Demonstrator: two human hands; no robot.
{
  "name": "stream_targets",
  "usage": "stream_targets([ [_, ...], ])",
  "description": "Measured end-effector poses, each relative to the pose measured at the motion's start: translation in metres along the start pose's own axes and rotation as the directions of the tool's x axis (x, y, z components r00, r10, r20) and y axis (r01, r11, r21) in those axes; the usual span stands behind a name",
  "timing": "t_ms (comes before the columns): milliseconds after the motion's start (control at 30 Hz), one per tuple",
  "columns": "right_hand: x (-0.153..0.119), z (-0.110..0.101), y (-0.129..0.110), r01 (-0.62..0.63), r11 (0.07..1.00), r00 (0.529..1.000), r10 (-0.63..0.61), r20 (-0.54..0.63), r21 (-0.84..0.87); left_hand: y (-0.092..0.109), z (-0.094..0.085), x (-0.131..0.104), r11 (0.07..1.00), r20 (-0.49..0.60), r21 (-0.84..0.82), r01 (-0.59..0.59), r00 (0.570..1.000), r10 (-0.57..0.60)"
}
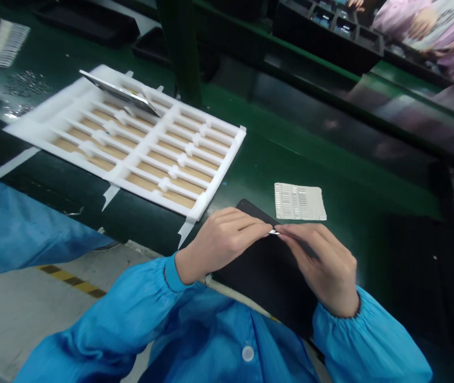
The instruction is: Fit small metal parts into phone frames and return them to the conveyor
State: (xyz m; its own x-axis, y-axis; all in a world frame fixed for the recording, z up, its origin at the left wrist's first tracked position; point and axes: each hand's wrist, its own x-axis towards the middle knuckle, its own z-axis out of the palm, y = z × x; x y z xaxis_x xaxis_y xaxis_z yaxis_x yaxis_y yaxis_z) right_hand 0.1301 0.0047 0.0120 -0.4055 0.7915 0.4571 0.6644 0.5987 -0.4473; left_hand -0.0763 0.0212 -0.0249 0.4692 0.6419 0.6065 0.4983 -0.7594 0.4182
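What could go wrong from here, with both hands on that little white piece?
1. The white piece is small and pinched only at the tips of the left hand and right hand; it could slip onto the mat.
2. The sheet lies just beyond the fingers, so a stray move might nudge it.
3. The panel sits tilted on the tray; a bump could topple it.

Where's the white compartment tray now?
The white tray lies on the green table, left of centre in the head view, up-left from your left hand.
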Motion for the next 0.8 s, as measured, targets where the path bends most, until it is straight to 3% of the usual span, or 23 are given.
stream_targets([
  [267,-0.003,-0.005,-0.007,0.001,1.000,1.000,-0.001,0.003,0.010,0.003,0.000,-0.001,1.000,0.009,0.014,0.010,1.000,-0.010],
  [567,0.001,-0.015,-0.010,0.068,0.987,0.988,-0.046,0.148,-0.147,0.004,0.001,-0.002,1.000,0.000,0.026,-0.010,1.000,0.010],
  [800,-0.004,-0.005,-0.008,0.095,0.983,0.992,-0.079,0.103,-0.155,0.005,0.003,-0.004,0.999,0.008,0.037,0.009,1.000,-0.010],
])
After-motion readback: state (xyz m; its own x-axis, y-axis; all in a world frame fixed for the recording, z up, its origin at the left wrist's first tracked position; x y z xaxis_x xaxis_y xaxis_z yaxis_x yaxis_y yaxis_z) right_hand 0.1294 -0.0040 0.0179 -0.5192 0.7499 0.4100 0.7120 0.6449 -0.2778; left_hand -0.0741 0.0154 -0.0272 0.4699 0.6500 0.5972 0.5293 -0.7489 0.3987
